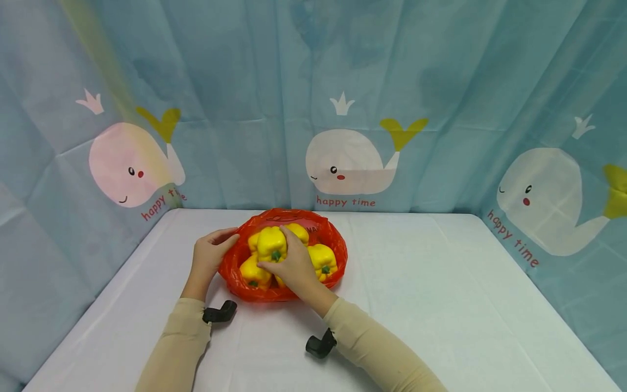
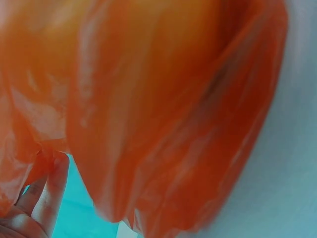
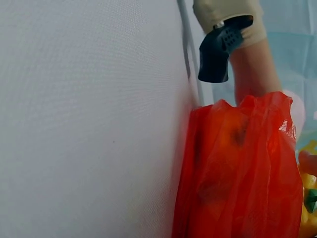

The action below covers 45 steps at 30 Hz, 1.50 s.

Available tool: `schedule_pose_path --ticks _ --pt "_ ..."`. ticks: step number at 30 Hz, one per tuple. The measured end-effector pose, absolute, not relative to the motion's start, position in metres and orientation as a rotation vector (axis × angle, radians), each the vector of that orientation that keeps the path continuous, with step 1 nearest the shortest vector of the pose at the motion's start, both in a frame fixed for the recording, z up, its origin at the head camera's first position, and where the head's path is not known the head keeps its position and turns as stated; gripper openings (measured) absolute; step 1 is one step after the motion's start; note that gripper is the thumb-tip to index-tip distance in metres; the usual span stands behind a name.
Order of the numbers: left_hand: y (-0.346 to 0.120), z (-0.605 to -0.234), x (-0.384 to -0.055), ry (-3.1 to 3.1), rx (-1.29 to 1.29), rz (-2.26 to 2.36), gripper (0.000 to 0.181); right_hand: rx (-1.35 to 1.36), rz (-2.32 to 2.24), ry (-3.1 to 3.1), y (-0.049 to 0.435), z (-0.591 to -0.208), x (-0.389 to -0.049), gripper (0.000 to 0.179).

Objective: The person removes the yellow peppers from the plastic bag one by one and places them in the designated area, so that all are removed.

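Observation:
A red plastic bag [image 1: 281,294] stands with its mouth spread wide, several yellow bell peppers [image 1: 320,256] inside. At its left side, my left hand [image 1: 208,258] pinches the rim; in the left wrist view, its fingers [image 2: 52,191] meet the bag's edge [image 2: 163,163]. My right hand [image 1: 299,269] reaches over the front rim and grips the topmost yellow bell pepper [image 1: 270,242], thumb and fingers around its right side. That pepper's green stem faces toward me. In the right wrist view the bag's side [image 3: 237,173] hides most of the peppers.
The bag stands on a white-covered table [image 1: 431,294], toward its back edge. A blue curtain [image 1: 245,158] printed with whales surrounds the table on three sides. Dark cameras [image 1: 320,344] are strapped at both wrists, close to the bag's front.

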<state>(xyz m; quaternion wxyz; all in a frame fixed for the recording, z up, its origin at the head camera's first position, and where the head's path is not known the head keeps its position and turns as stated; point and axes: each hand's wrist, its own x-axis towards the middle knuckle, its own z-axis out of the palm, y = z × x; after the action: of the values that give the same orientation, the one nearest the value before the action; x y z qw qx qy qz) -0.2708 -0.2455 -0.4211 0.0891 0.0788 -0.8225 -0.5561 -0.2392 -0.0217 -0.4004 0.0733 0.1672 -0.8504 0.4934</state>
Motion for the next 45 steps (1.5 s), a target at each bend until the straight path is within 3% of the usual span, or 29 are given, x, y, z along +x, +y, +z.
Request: schedule_pose_path --ticks 19,45 --pt "-0.247 -0.422 -0.267 -2.437 0.273 -1.667 0.058 0.542 1.504 -2.519 -0.015 -0.397 -0.236 0.088" --pt "-0.252 -0.411 -0.269 -2.539 0.182 -1.652 0.059 0.477 1.516 -2.369 0.051 -0.384 -0.231 0.085"
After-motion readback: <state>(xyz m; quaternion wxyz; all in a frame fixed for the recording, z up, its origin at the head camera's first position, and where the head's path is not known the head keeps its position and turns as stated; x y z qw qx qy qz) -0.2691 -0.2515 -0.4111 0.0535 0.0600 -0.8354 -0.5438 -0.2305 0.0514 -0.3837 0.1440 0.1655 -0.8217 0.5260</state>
